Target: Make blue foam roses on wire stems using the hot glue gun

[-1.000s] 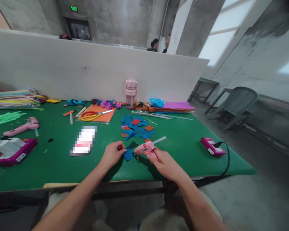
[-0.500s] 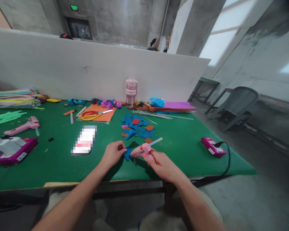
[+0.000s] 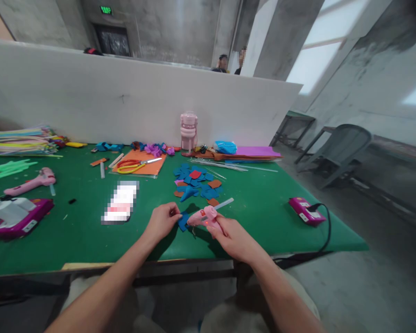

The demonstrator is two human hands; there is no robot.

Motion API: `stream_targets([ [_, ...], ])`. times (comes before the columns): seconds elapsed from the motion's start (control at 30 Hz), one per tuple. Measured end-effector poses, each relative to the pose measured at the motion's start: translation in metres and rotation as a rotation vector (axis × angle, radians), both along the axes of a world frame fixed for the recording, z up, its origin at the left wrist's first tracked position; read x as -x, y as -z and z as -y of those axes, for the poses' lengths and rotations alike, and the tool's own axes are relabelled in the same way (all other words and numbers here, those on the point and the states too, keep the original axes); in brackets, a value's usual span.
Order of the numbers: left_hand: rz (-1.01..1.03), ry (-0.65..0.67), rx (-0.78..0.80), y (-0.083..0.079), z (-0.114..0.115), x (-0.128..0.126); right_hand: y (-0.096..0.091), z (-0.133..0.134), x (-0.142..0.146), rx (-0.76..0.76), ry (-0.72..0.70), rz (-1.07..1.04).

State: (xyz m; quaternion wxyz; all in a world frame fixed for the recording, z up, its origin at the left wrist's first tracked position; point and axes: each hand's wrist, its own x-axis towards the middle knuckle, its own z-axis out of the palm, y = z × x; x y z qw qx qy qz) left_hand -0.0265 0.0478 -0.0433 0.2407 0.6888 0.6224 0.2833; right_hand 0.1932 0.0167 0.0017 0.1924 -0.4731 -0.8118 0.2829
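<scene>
Blue piece (image 3: 183,224) pinched in left grip (image 3: 164,220); right grip (image 3: 234,233) clasps glue gun (image 3: 201,215) (seemingly touching the piece).

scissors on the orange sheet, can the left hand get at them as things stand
Probably yes, once the left hand lets go of the blue piece: the scissors lie farther back on the orange sheet, and nothing seems to stand between.

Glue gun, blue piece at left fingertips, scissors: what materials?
Glue gun: likely moulded plastic; smooth pink shell, soft sheen. Blue piece: perhaps felt or similar sheet; matte, even colour, weave unreadable. Scissors: blades look metal, pale and shiny; handles probably plastic, bright red and yellow.
</scene>
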Motion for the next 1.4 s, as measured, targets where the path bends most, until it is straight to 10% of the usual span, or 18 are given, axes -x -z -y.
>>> stream_targets([
  [1.0, 0.016, -0.001, 0.008, 0.003, 0.0, 0.002, -0.001, -0.006, -0.016, 0.201, 0.022, -0.188],
  [1.4, 0.002, 0.006, -0.002, -0.001, 0.001, 0.0, 0.006, -0.002, 0.002, 0.063, -0.025, -0.056],
])
